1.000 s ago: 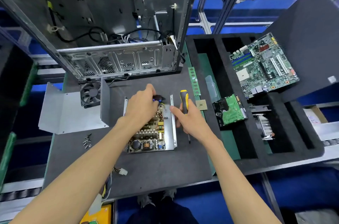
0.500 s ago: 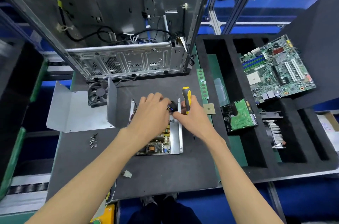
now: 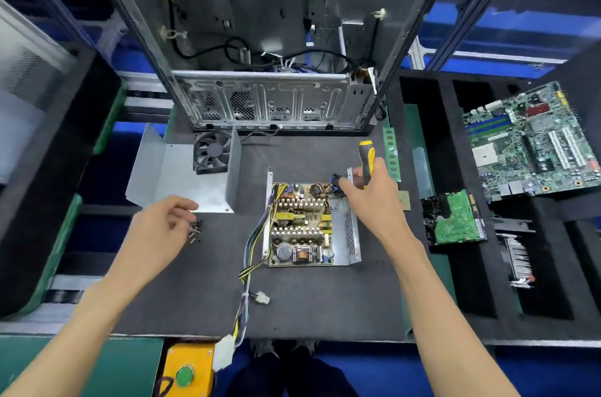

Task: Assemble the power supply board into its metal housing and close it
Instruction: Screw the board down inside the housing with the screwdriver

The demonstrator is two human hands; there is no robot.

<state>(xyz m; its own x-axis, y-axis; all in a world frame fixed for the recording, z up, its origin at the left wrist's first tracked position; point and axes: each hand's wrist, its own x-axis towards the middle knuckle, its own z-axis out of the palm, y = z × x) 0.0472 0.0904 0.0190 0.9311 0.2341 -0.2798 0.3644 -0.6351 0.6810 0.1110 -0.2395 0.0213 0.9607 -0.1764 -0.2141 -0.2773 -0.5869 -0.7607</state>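
At nine o'clock on the mat lay the housing cover, its fan upright at the far end, still off. Our left hand had left the board, where it rested half a second before, and reached the loose screws just below the cover; its fingers were curled over them, though we could not tell whether any screw was pinched yet. At the mat's centre the power supply board sat inside the metal housing base, wire bundle trailing toward six o'clock. Our right hand gripped the yellow screwdriver at the base's one o'clock corner. We judged that seating was done and screwing down came next.
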